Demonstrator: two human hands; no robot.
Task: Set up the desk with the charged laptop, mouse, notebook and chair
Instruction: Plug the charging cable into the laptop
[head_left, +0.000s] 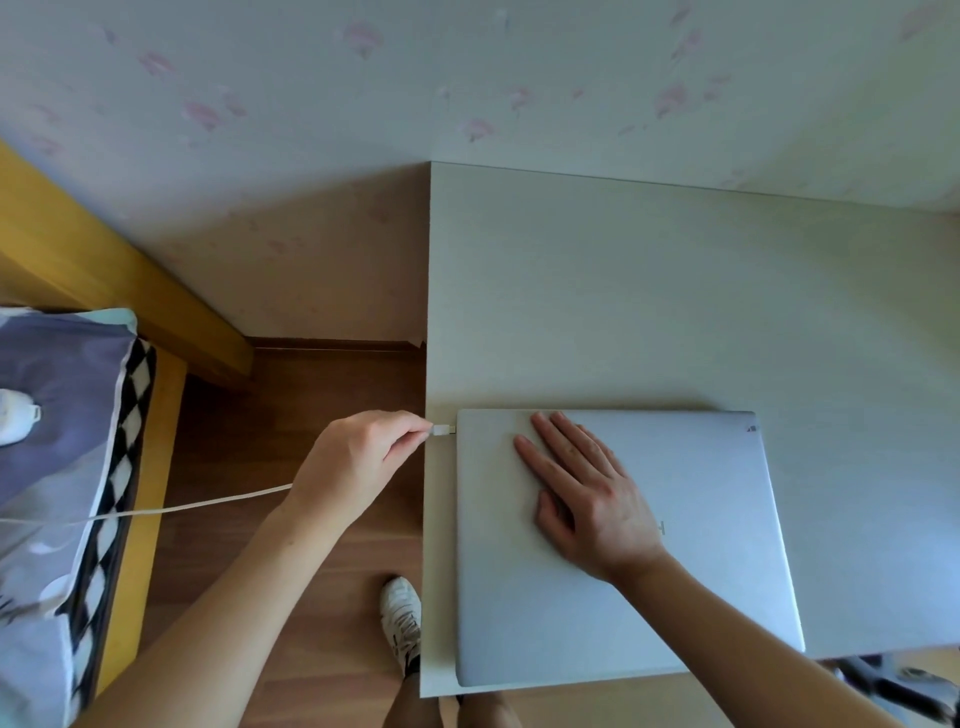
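Note:
A closed silver laptop (701, 519) lies at the near left corner of the pale desk (675, 291). My right hand (587, 499) rests flat on its lid, fingers spread. My left hand (358, 462) pinches the white plug (442, 430) of a charger cable (208, 503) right at the laptop's left edge, near its far corner. The plug tip touches the laptop's side. The cable trails left from my hand toward the bed. No mouse or notebook is in view.
A bed with a yellow wooden frame (140, 519) and a patterned blue pillow (57, 441) stands to the left. Between bed and desk is wooden floor (311, 395) where my white shoe (402, 618) stands. Dark chair parts (898, 686) show at the bottom right.

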